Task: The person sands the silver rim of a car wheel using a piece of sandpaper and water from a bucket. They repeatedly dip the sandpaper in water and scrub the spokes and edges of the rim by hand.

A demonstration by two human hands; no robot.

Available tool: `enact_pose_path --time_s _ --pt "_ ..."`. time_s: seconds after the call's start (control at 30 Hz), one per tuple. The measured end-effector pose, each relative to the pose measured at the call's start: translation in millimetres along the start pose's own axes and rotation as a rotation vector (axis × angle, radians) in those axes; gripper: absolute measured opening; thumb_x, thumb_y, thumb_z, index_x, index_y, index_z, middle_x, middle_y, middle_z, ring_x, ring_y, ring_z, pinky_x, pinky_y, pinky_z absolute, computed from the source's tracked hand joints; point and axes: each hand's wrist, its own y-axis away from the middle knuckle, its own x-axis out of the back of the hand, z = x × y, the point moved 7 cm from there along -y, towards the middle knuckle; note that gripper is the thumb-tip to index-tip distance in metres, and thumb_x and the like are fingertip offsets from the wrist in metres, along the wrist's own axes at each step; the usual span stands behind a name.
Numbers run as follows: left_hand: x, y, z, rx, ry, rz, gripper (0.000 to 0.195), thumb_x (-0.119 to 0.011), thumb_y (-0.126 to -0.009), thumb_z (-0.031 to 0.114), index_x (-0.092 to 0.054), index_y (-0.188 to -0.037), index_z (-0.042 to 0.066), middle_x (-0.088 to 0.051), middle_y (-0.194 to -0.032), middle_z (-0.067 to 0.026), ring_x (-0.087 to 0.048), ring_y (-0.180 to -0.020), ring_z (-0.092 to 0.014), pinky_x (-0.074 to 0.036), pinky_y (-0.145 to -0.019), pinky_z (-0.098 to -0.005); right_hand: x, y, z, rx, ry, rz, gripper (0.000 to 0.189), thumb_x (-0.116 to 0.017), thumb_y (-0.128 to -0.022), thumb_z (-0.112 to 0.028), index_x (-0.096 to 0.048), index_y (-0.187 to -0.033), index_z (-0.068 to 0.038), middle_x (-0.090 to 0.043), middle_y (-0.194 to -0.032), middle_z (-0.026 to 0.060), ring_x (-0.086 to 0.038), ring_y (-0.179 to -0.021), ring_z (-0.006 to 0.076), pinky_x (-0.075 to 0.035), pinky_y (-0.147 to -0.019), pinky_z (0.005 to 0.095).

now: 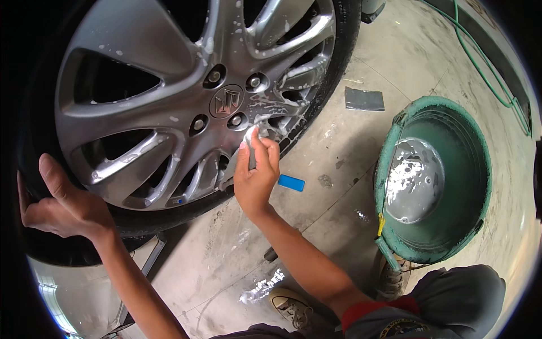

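A grey alloy wheel (156,99) with a Suzuki emblem on its centre cap (226,101) fills the upper left, spotted with white suds. Its black rubber tire (182,217) runs around the rim. My left hand (70,207) is on the tire's lower left, thumb up along the sidewall and fingers curled over the outer edge. Pinched in my right hand (258,173) is a thin grey sheet (230,171), wet with foam; whether it is cloth or abrasive paper I cannot tell. Its tip touches a sudsy spoke beside a lug-nut recess (237,121).
A green bucket (468,237) with foamy liquid stands at the right. On the concrete floor lie a blue block (291,183), a dark grey sheet (364,99) and a dark cylindrical piece (271,254). A green hose (478,63) runs along the upper right. My shoes are below.
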Motion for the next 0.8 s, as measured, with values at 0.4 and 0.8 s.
enact_pose_path --time_s 0.4,0.8 --pt "0.9 6.1 -5.6 0.043 -0.170 -0.062 0.074 -0.066 -0.084 0.058 -0.053 -0.120 -0.005 -0.048 -0.109 -0.0145 -0.046 -0.111 -0.028 -0.033 -0.098 -0.0405 41.2 -28.0 18.7 0.087 0.062 -0.014 0.035 -0.066 -0.087 0.001 -0.065 -0.122 -0.003 -0.055 -0.100 0.0103 -0.060 -0.084 0.0209 -0.050 -0.070 0.0312" --pt "1.7 3.8 -15.7 0.057 -0.249 -0.048 0.074 -0.064 -0.085 0.059 -0.052 -0.118 -0.006 -0.049 -0.114 -0.0161 -0.047 -0.112 -0.030 -0.034 -0.100 -0.0401 12.2 -4.6 79.7 -0.254 0.370 0.014 0.020 -0.053 -0.093 -0.006 -0.043 -0.108 0.003 -0.059 -0.091 0.0296 -0.058 -0.085 0.0487 -0.044 -0.073 0.0514"
